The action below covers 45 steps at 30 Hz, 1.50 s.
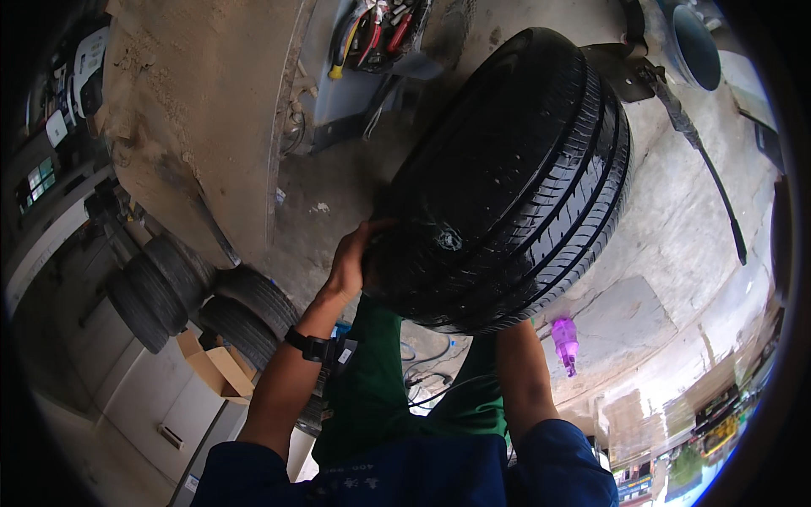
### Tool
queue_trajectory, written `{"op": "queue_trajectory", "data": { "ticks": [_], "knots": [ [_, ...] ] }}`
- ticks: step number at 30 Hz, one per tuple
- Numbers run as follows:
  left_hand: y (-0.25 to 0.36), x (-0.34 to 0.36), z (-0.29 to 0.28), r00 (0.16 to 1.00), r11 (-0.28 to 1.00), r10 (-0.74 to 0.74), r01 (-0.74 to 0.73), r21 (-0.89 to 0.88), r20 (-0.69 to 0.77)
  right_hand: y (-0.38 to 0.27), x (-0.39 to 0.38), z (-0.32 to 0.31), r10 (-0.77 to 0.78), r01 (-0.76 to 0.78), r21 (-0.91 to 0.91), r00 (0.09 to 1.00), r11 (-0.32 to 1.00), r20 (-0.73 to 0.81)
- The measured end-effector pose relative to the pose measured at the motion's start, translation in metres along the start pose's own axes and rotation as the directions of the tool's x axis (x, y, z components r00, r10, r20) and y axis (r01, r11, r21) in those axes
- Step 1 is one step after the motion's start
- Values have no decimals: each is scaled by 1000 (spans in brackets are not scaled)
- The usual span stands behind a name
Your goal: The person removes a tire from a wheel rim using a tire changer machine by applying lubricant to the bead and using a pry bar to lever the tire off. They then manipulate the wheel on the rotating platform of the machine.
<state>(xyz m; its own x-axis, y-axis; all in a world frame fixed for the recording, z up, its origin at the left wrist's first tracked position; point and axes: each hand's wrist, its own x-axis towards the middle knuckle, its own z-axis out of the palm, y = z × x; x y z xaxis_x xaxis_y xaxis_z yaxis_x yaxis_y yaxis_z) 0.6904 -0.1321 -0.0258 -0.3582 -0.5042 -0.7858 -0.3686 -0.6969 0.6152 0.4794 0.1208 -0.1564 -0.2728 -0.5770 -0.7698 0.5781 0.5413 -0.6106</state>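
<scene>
A big black car tire fills the middle, tilted in front of my legs, its sidewall and grooved tread shiny with wet. A whitish, frothy-looking patch shows on its lower sidewall. My left hand grips the tire's lower left edge, with the fingertips partly hidden behind the rubber. A black band is round that wrist. From the lower right my right forearm reaches up under the tire, which hides that hand and its fingers. I cannot tell whether the tire's far side rests on anything.
Several tires and an open cardboard box stand at the left. Pliers lie in a tray at the top. Right of the tire are a black bar-like lever and a purple bottle on the floor. Cables lie between my legs.
</scene>
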Motion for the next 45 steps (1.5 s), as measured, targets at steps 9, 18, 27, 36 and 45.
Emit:
{"op": "queue_trajectory", "data": {
  "ticks": [9,18,27,36,45],
  "knots": [
    [-1,-2,-11,991,999,-54,54,5,125,5,-9,-2,-55,60,-70,997,996,62],
    [98,-20,8,952,996,-33,55,-64,304,5,28,3,-166,174,-77,980,982,106],
    [142,34,57,962,931,271,-274,240,46,0,61,1,-272,284,-58,949,957,160],
    [172,64,89,940,898,336,-298,323,-67,13,95,10,-236,237,18,970,971,-58],
    [176,84,72,988,986,119,-106,131,-93,45,128,-2,197,-192,108,980,975,-36]
  ]
}}
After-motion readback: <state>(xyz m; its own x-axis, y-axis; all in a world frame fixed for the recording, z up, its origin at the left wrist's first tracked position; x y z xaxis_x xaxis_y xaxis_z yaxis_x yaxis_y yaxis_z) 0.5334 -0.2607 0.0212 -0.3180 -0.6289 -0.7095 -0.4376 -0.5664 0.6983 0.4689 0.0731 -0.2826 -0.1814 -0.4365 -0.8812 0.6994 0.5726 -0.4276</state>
